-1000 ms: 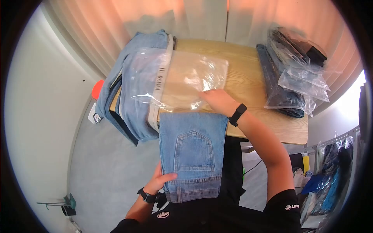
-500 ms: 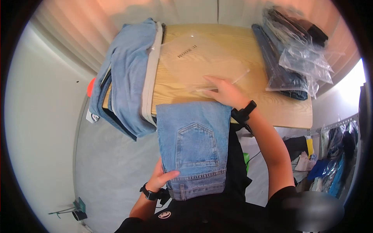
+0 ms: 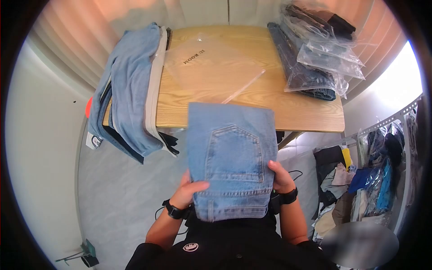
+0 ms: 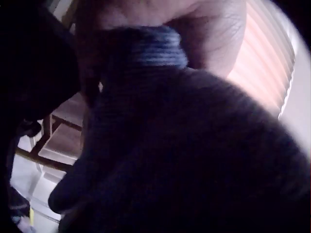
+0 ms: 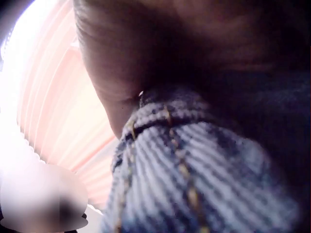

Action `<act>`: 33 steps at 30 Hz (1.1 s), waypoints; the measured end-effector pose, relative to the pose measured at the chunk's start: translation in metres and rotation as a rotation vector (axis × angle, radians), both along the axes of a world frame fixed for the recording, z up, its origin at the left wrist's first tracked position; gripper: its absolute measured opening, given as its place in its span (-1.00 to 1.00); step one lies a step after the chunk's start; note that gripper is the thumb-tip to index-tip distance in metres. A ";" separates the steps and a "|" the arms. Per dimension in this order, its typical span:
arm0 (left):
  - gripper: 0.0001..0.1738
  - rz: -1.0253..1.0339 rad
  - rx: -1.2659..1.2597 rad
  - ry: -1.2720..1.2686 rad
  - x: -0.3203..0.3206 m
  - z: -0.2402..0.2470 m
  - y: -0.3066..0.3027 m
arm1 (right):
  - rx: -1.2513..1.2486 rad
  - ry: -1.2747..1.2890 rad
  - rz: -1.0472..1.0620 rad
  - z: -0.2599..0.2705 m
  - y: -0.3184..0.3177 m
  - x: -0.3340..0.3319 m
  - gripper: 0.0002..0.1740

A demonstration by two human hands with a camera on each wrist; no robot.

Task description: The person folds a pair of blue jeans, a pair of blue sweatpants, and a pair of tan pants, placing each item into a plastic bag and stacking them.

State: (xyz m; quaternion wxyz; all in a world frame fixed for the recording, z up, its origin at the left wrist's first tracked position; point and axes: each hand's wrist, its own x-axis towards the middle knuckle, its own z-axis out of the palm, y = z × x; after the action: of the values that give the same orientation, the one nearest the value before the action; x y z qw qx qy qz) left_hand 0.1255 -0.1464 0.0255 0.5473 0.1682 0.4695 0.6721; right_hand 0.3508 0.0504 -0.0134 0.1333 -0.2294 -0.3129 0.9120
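A folded pair of light-blue jeans [image 3: 234, 153], back pocket facing up and waistband toward the body, is held in front of the table's near edge. My left hand [image 3: 184, 193] grips its left side with the thumb on top and the fingers hidden underneath. On the opposite side my right hand [image 3: 282, 180] holds the edge, thumb at the border. In both wrist views the denim [image 5: 194, 160] fills much of the picture close to the palm. Beyond the jeans, a clear plastic bag [image 3: 211, 72] with dark lettering lies flat on the wooden table [image 3: 310, 117].
Several trousers [image 3: 135, 85] lie draped over the table's left end. Bagged folded garments [image 3: 310, 58] are stacked at its right end. A shelf rack [image 3: 382, 171] with clothes and wrapped items stands at the lower right. Curtains hang behind the table.
My right hand let go of the plastic bag, which now lies flat on the table, and came back to hold the jeans' right side. My left hand has kept its grip.
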 end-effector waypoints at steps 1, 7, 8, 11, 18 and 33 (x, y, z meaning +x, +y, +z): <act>-0.18 -0.022 -0.007 0.013 0.003 0.001 0.012 | 0.015 -0.098 -0.023 0.014 0.005 0.000 -0.20; -0.32 -0.020 -0.040 -0.162 0.021 -0.006 0.041 | 0.555 -0.315 -0.127 0.012 0.009 0.004 -0.29; -0.30 -0.013 -0.045 -0.110 0.026 -0.005 0.043 | 0.660 -0.316 -0.148 0.005 0.007 0.003 -0.29; -0.13 0.054 0.023 0.289 0.043 -0.007 0.049 | 0.885 -0.376 -0.170 -0.002 0.000 -0.001 -0.29; 0.17 -0.249 0.127 0.992 0.079 -0.008 0.053 | 0.903 -0.379 -0.098 0.036 -0.035 -0.025 -0.24; -0.21 -1.113 0.325 0.263 -0.018 0.039 0.111 | 0.576 -0.258 -0.175 0.020 -0.008 -0.001 -0.32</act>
State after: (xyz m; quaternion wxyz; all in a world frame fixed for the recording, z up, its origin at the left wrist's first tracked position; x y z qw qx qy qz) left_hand 0.1071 -0.0356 0.0641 0.7219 0.5524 0.2656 0.3210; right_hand 0.3496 0.0423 0.0062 0.2299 -0.3220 -0.5513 0.7345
